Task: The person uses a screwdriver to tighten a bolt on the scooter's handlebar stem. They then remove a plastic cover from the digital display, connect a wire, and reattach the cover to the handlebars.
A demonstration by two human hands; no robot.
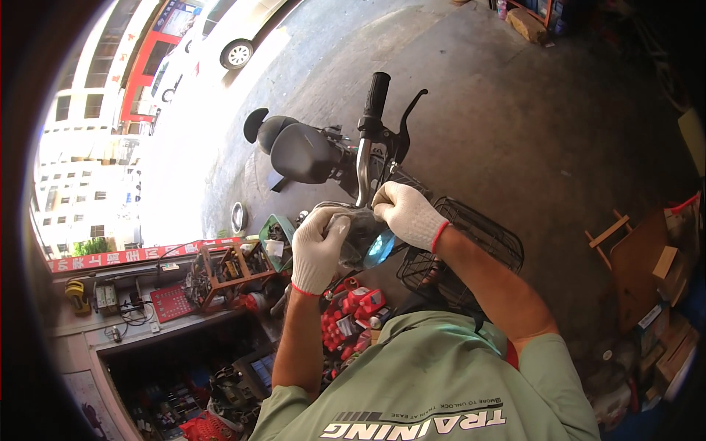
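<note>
The left hand (pixel 316 251) and right hand (pixel 410 214) pinch some plastic (pixel 359 237). At twelve o'clock, a handlebar (pixel 363 173) — at three, a basket (pixel 501 235).

The left hand (pixel 318 246) and right hand (pixel 409 211) wear white knit gloves (pixel 425 220) with red wrist edging (pixel 440 237). Pinched between them, a crinkled translucent plastic-like film (pixel 359 234) looks smoky grey, bright blue at its lower right. Beyond the grip, the bent metal handlebar tube (pixel 363 173) is silver, its ribbed handle (pixel 376 92) black. Right of it, the wire basket (pixel 489 234) is black; below, the short-sleeved shirt (pixel 419 353) is sage green with white and dark lettering.
</note>
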